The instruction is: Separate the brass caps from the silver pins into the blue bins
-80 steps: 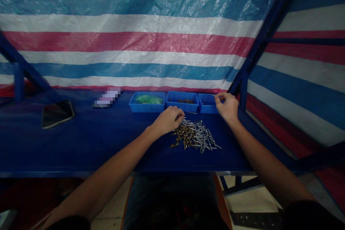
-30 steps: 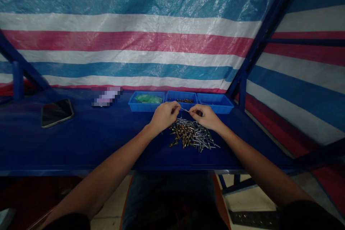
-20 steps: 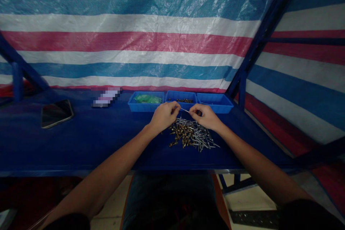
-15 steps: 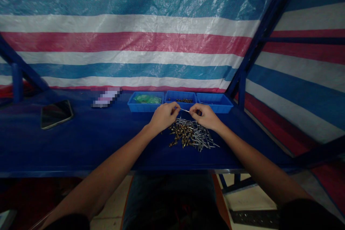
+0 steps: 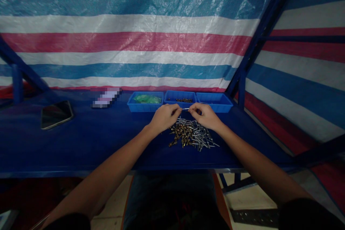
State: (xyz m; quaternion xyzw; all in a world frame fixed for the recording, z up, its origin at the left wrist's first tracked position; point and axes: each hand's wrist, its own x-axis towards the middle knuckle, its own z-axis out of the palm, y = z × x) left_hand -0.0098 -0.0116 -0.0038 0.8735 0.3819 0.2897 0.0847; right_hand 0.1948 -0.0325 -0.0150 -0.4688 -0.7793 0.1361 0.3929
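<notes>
Across the smooth blue counter (image 5: 107,143), my left hand (image 5: 165,116) and right hand (image 5: 204,115) pinch a thin silver metal pin (image 5: 185,109) between closed fingertips.

- Row at the back of your table (image 5: 94,147): left tray (image 5: 145,107), bag inside; middle tray (image 5: 181,94), small parts (image 5: 184,100) inside; right tray (image 5: 221,108).
- Nearer you: fittings (image 5: 183,133) left, pins (image 5: 202,137) right.
- Your far left: phone (image 5: 56,115).
- Behind table: sheet (image 5: 134,41).
</notes>
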